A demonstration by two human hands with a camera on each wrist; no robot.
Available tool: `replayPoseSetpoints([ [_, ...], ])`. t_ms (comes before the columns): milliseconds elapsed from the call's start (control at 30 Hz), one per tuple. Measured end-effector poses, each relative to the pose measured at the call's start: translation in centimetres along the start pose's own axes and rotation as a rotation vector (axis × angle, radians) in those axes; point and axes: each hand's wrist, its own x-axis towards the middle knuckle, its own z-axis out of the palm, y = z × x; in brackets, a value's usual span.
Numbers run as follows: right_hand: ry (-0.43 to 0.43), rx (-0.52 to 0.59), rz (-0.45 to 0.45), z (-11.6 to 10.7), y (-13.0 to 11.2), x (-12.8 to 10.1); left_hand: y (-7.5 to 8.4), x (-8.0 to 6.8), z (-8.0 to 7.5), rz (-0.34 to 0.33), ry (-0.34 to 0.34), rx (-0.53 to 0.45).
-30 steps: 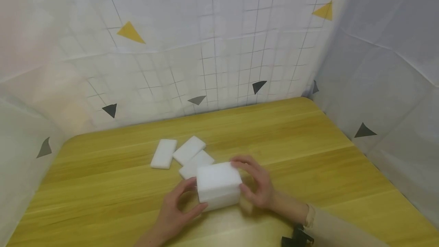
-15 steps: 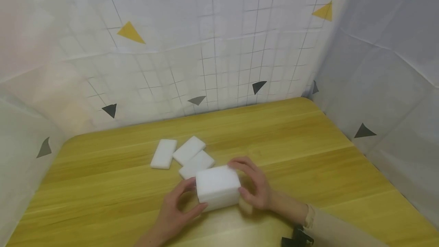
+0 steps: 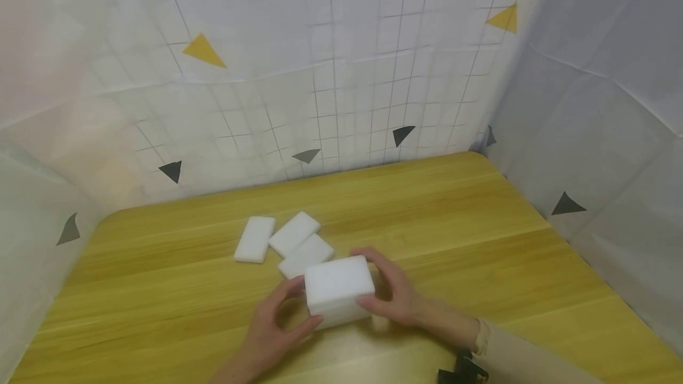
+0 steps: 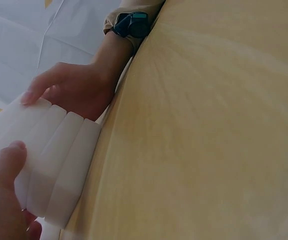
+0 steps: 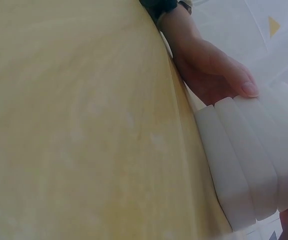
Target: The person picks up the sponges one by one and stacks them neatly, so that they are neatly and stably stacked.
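While the wooden surface point(image 3: 453, 230) carries everything, work centres on a stack of white sponges point(image 3: 338, 289) near its front middle. Wrist views show four slabs in the stack, edges roughly flush. Left hand point(image 3: 277, 328) clasps the stack's near-left side, thumb and fingers curled round it; right hand point(image 3: 397, 295) grips the right side likewise. Three loose sponges point(image 3: 290, 240) lie flat just behind the stack, two overlapping, one beside them, none touched. Judgement: stacking is partly done, four gathered, three left to add.
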Motion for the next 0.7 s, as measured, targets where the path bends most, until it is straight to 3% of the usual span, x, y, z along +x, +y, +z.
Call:
replayPoseSetpoints([
  [533, -0.003, 0.035, -0.11, 0.09, 0.21, 0.35, 0.76, 0.1, -0.53, -0.014, -0.003, -0.003],
  [700, -0.008, 0.039, -0.109, 0.06, 0.05, 0.43, 0.76, 0.21, -0.87, -0.072, 0.055, 0.021],
])
